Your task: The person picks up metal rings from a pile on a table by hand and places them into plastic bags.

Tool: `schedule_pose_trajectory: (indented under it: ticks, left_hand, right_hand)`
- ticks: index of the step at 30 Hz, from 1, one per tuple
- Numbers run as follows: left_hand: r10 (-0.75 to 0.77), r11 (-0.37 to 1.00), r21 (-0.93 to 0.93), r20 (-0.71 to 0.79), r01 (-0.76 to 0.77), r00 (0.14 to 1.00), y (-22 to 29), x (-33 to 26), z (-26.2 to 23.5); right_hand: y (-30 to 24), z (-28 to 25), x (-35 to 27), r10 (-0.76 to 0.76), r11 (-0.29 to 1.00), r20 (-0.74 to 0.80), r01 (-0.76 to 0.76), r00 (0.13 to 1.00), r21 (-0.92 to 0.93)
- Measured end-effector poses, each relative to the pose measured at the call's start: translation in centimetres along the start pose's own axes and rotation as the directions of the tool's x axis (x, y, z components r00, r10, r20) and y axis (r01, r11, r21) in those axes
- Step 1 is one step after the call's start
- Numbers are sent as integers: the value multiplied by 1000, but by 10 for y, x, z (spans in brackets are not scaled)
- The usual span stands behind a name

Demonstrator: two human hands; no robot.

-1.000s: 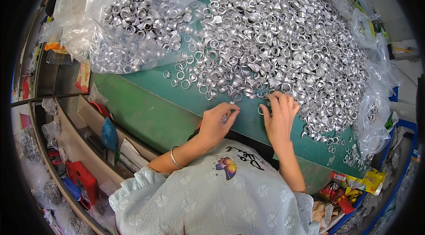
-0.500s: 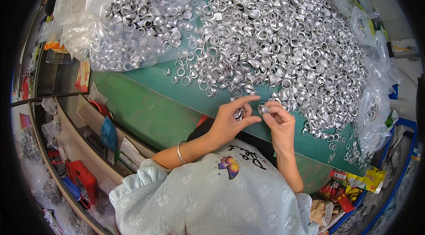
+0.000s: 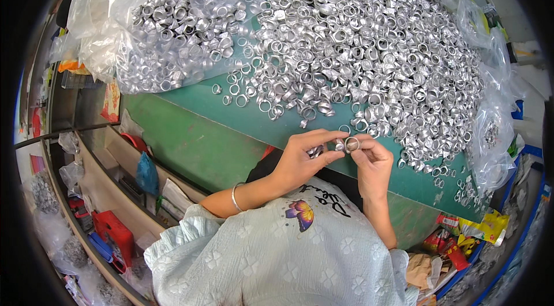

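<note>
Silver-coloured metal rings lie in a wide heap (image 3: 369,46) across the green table. In front of its near edge my two hands meet. My left hand (image 3: 297,159) is curled, with several rings (image 3: 314,151) in its palm, and its thumb and forefinger reach to a ring (image 3: 339,145). Thumb and fingers of my right hand (image 3: 374,162) pinch another ring (image 3: 352,143), close beside the left fingertips. Whether the two rings touch is too small to tell.
A clear plastic bag (image 3: 92,46) of rings lies at the left. More clear plastic (image 3: 490,121) borders the heap on the right. Drawers (image 3: 124,170) stand left of the table, whose green top (image 3: 184,127) shows at the near left. Colourful packets (image 3: 485,228) sit at lower right.
My hands have come together: the left fingertips, apart before, now close around a ring beside the one in my right hand. The whole view has shifted slightly.
</note>
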State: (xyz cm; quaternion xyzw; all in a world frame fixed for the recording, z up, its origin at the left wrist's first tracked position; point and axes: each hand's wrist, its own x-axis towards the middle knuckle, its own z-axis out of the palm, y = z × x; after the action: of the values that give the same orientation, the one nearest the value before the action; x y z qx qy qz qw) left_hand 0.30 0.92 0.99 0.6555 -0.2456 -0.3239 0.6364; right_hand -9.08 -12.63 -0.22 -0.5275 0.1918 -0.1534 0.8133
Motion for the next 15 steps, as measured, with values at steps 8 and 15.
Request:
schedule_pose_trajectory:
  ticks: [8, 15]
  left_hand:
    - [129, 991, 25, 26, -130, 991, 1, -3, 5]
    - [178, 981, 58, 93, -183, 980, 0, -3, 6]
  right_hand:
    - [2, 0, -5, 294, 888, 82, -304, 952, 345]
    - [2, 6, -7, 307, 930, 2, -300, 952, 210]
